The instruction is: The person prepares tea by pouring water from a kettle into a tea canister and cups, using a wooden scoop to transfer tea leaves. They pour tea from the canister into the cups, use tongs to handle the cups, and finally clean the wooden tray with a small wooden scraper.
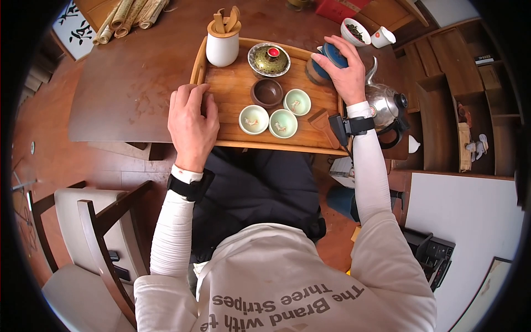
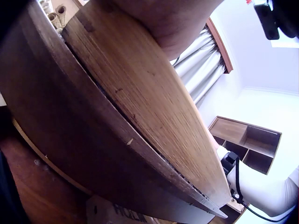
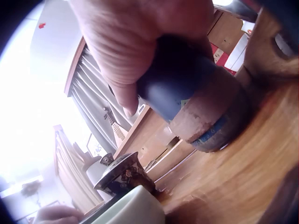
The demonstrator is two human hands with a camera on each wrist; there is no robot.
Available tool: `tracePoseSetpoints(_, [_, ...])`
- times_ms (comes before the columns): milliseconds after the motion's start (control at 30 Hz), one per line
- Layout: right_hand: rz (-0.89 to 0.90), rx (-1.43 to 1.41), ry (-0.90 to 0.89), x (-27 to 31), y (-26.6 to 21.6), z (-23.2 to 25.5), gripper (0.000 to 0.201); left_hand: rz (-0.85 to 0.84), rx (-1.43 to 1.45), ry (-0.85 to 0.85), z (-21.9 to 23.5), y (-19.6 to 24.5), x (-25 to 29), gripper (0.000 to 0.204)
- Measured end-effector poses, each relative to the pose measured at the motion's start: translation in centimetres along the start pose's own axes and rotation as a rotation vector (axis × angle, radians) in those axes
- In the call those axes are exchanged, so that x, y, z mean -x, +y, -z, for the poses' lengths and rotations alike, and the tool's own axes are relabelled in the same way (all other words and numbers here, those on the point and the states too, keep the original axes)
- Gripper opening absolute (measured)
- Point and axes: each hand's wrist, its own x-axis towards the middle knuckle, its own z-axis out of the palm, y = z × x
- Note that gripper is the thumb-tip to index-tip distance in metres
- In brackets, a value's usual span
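My right hand (image 1: 348, 72) grips a blue tea canister (image 1: 317, 72) from above at the tray's far right. The right wrist view shows its brown band and its base (image 3: 205, 109) close over the wood. My left hand (image 1: 192, 124) rests on the near left edge of the wooden tray (image 1: 229, 83), fingers loosely bent. Between the hands stand a patterned lidded bowl (image 1: 269, 63), a dark brown cup (image 1: 267, 94) and three pale green cups, one being the front left cup (image 1: 254, 120). A brown flat wooden tool (image 1: 326, 127) lies near the right wrist.
A white holder (image 1: 222, 51) with wooden utensils stands at the tray's far left. Right of the tray are a metal kettle (image 1: 384, 102), a white bowl (image 1: 355, 41) of dark leaves and a white cup (image 1: 383, 37). Rolled bamboo mats (image 1: 124, 19) lie at the back left.
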Motion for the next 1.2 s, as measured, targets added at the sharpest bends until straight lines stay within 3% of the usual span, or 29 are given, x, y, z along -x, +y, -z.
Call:
tracePoseSetpoints(300, [-0.162,-0.147,0.056,1.1,0.5,-0.2,0.063,-0.011,0.009,0.008,-0.1,0.0,0.0,0.017])
tracePoseSetpoints(367, [-0.322,-0.367,0.038,1.4,0.2,-0.3,0.067,-0.010,0.009,0.004,-0.1,0.0,0.0,0.017])
tracePoseSetpoints(767, [-0.266,-0.382,-0.005,2.0,0.6,-0.1,0.079,-0.032,-0.028,-0.016,-0.2,-0.1,-0.1,0.015])
tracePoseSetpoints(1200, [-0.176,-0.353,0.066,1.3,1.1,-1.0,0.069,-0.015,-0.006,0.039,-0.2,0.0,0.0,0.011])
